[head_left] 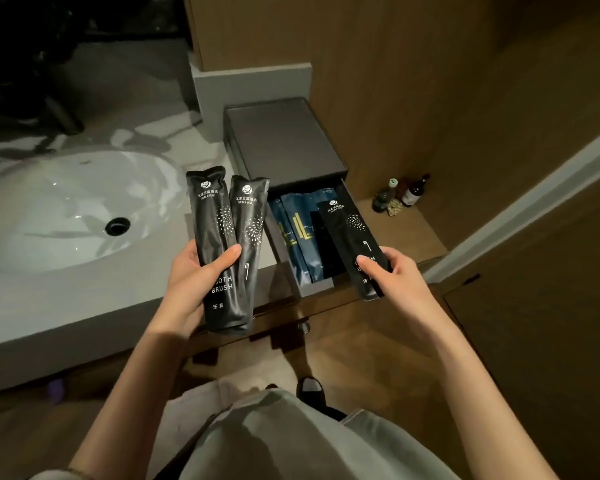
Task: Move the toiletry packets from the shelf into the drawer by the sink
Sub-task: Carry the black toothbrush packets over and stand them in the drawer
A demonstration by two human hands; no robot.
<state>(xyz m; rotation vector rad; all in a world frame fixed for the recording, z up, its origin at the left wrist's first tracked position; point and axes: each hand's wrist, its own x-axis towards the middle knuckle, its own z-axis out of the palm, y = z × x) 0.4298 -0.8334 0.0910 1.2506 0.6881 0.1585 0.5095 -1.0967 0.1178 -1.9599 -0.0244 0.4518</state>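
Looking down from head height, the view shows a person's two bare forearms reaching out over a dim bathroom corner. The left hand (194, 282) has its grip closed around two black toothbrush packets (227, 251), held side by side and upright above the front edge of the grey desk (66, 306), with the thumb pressed across the left packet's front. Each packet carries a white round logo, a dotted burst pattern and the words "TOOTH BRUSH".

The right hand (394, 277) has its grip closed on a third black packet (352, 244) of the same design, pinching its lower end with the thumb on top. This packet tilts with its upper end over the open drawer (326, 285), its lower end sticking out past the drawer's front.

The drawer is pulled out from a small dark grey box (281, 140) that stands on the desk against a wooden wall. Inside the drawer lie dark blue packets (300, 233) with yellow markings, stacked close together.

To the left, a white oval sink (66, 209) with a dark drain is set into the desk. To the right of the drawer, on a low wooden shelf (406, 233), stand a few small bottles (400, 197) close together. The person's pale clothing fills the bottom of the view.
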